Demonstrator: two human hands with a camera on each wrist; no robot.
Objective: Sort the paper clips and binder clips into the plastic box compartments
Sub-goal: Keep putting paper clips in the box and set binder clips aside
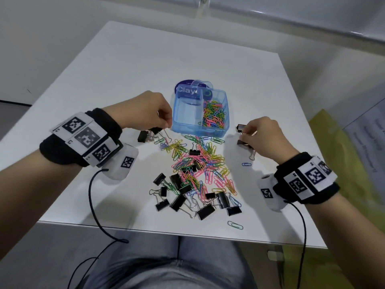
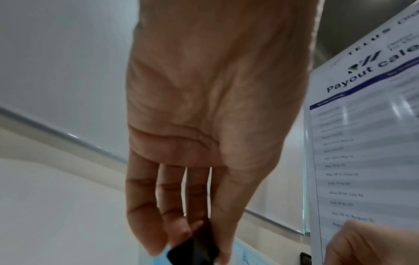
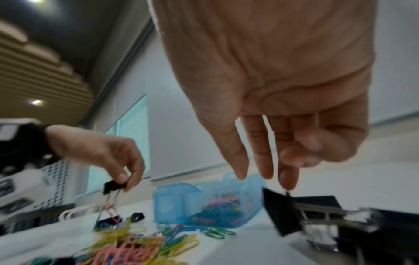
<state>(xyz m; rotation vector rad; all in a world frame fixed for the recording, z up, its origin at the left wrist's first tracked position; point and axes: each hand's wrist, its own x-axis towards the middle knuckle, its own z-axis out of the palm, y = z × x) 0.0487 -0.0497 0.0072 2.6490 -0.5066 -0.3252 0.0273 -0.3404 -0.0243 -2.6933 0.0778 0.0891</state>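
Black wristbands (image 1: 81, 142) carrying white panels printed with square black codes are worn on both bare forearms; thin black cables (image 1: 93, 197) hang beneath.

right hand (image 3: 272, 125) fingertips on binder clip (image 3: 285, 213), blurred, maybe pinching | blue box (image 3: 172, 204) behind

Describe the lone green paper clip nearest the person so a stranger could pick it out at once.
Start at the white table and go to its near edge, below the heap of black binder clips. The green paper clip lies there alone, right of the heap's centre; it touches nothing, unlike the tangled clips farther in.
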